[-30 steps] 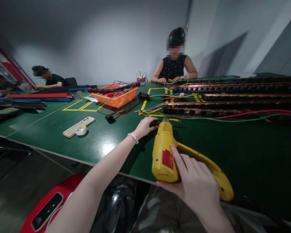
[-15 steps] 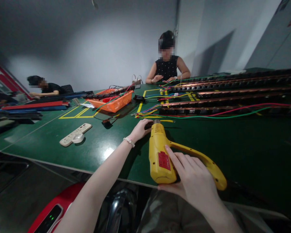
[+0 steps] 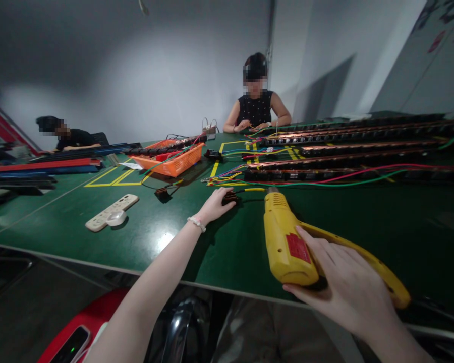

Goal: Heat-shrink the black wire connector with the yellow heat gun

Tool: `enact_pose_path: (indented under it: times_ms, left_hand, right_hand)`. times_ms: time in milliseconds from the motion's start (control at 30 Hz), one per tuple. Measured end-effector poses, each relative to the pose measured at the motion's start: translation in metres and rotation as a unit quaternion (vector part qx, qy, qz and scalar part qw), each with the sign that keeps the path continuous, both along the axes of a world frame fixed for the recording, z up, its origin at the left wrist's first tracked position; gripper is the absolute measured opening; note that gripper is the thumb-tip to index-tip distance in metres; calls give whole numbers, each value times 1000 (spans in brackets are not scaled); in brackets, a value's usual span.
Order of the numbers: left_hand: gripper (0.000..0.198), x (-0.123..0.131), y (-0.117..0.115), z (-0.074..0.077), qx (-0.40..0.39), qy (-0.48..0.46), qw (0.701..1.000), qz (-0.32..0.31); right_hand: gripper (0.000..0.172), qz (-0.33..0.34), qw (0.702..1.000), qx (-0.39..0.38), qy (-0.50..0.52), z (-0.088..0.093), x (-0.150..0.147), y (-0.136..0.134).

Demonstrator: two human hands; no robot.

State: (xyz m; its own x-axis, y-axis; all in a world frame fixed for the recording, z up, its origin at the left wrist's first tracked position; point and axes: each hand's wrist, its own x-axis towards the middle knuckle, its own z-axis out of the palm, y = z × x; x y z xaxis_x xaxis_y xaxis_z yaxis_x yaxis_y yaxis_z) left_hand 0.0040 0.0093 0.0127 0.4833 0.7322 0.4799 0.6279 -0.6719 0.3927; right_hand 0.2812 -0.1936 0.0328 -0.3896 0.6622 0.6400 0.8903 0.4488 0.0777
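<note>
My right hand (image 3: 348, 277) is wrapped round a yellow heat gun (image 3: 283, 252) with a red label, its metal nozzle pointing away over the green table. Under the fingers of my left hand (image 3: 215, 204), a small dark part with ridges (image 3: 231, 195) is gripped at the tabletop. From that part a short lead with a yellow sleeve (image 3: 254, 189) runs right, and its end lies close to the nozzle; whether they touch I cannot tell. The underside of the dark part is hidden by my fingers.
Long black strips with copper bars (image 3: 325, 173) and coloured wires lie beyond my hands. An orange basket (image 3: 177, 162) holds more parts. A remote control (image 3: 113, 212) and a small white object (image 3: 116, 218) lie left. A co-worker (image 3: 255, 108) sits opposite, another person (image 3: 75, 138) far left.
The heat gun in my right hand has moved right, away from my left hand and along the yellow-sleeved lead. My left hand keeps its hold on the dark part; the view has shifted slightly.
</note>
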Motion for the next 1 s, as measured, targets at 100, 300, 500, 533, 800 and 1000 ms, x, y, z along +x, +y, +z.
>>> enact_pose_path:
  times_ms: [100, 300, 500, 533, 800, 1000]
  left_hand:
    - [47, 1, -2, 2, -1, 10, 1000, -1]
    - [47, 0, -2, 0, -6, -5, 1000, -1]
    - [49, -2, 5, -5, -24, -48, 999, -9]
    - [50, -2, 5, -6, -24, -51, 998, -11]
    - [47, -3, 6, -7, -18, -54, 998, -13]
    - [46, -3, 4, -3, -30, -59, 998, -17]
  right_hand:
    - [85, -13, 1000, -7, 6, 1, 1, -4]
    - [88, -49, 999, 10, -4, -3, -11, -7]
    - [91, -92, 993, 70, -8, -7, -41, -9]
    - [90, -91, 993, 70, -4, -7, -46, -9]
    - [91, -55, 997, 27, 37, -15, -83, -5]
    - [90, -53, 997, 0, 53, -16, -100, -7]
